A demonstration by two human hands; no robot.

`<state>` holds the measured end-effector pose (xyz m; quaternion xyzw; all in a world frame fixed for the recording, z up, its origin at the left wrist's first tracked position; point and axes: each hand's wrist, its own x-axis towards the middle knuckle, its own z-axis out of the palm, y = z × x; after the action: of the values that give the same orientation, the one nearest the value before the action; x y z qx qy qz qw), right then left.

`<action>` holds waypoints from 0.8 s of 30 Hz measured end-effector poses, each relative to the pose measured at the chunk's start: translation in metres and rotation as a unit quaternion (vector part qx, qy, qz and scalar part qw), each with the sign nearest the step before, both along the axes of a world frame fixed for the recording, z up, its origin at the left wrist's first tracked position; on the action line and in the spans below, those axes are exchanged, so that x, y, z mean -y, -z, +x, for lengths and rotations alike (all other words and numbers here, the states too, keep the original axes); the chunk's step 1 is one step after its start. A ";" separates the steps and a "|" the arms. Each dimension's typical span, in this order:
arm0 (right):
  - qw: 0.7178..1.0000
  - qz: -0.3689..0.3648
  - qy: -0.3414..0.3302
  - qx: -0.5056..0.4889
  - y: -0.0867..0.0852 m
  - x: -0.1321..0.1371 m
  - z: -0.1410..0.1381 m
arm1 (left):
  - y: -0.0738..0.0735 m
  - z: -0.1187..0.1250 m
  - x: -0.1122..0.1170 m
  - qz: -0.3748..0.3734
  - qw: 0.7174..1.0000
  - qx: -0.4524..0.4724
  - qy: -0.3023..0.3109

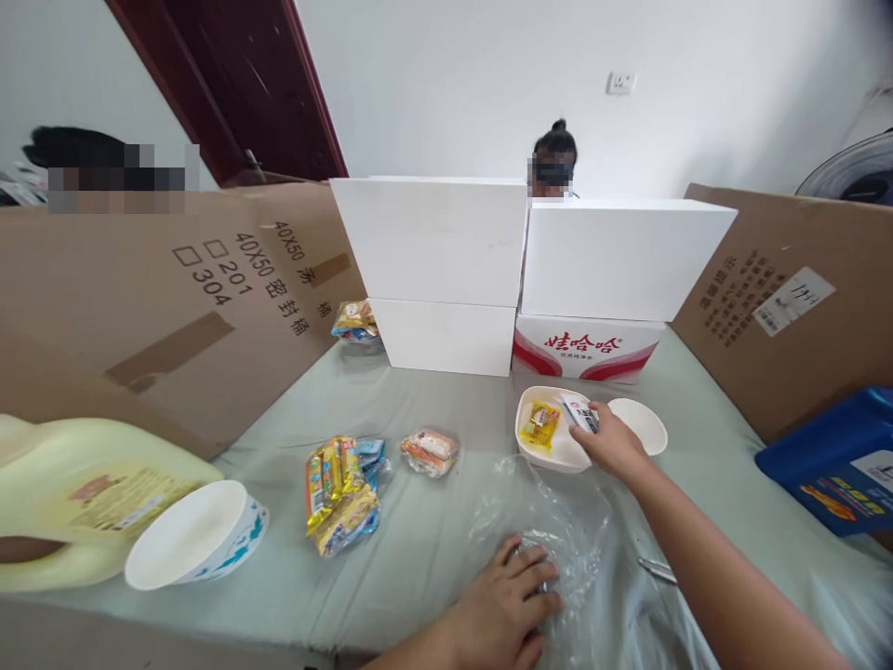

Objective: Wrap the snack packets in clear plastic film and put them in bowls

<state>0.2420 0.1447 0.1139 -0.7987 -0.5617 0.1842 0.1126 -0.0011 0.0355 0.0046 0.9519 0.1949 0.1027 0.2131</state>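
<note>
My right hand (615, 445) pinches a small white packet with dark print (582, 415) over the right side of a white square bowl (526, 445). A yellow packet (541, 424) lies inside that bowl. Just right of the hand is a white round dish (648, 430), partly covered by my fingers. My left hand (513, 605) rests palm down on a crumpled clear plastic bag (579, 540), its fingers a little apart. To the left on the cloth are a wrapped snack (431, 452) and a bundle of yellow and blue snack packets (343, 493).
A tilted white bowl with blue pattern (192, 540) stands beside a pale yellow jug (90, 493). White boxes (446, 242), a red-and-white carton (590, 349) and brown cardboard (230, 307) wall the table. A blue jug (837, 465) is at right. Two people sit behind the boxes.
</note>
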 end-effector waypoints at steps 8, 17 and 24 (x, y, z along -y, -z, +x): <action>0.996 -0.023 0.002 0.089 0.030 -0.047 -0.033 | 0.020 0.000 -0.002 0.027 0.999 0.023 0.001; 0.990 0.085 -0.090 0.072 0.028 -0.014 -0.029 | 0.022 0.001 0.002 0.015 0.999 0.037 -0.017; 0.923 0.122 -0.362 -0.042 0.049 0.096 -0.055 | 0.008 0.008 0.022 -0.055 0.987 0.087 -0.124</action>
<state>0.1873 0.0490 0.0651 -0.5128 -0.8253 0.1755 0.1581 0.0070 0.0137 -0.0033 0.8945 0.2974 0.2003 0.2670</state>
